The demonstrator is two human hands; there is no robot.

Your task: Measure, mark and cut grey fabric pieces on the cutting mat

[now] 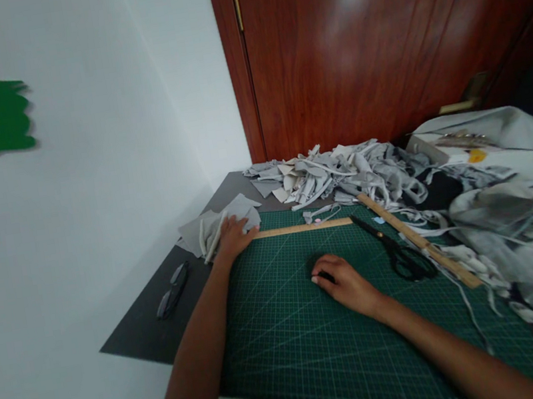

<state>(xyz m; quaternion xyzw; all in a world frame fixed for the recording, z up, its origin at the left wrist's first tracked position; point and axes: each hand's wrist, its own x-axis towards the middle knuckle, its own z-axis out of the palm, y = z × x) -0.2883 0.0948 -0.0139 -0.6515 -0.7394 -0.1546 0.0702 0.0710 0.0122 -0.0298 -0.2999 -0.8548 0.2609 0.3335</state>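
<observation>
My left hand lies on a small stack of grey fabric pieces at the left edge of the cutting mat, its fingers stretched out over the cloth. White rolled strips lie beside it on the stack. Over the middle of the green cutting mat is my right hand, with thumb and fingers curled together; whatever they may hold is too small or hidden. A wooden ruler lies across the mat, its left end by my left hand. Black scissors rest to the right of my right hand.
A heap of grey fabric scraps lines the back, before a wooden door. A second wooden ruler lies slanted by the scissors. At right are a white box and more cloth. Folded eyeglasses lie at left, near the wall.
</observation>
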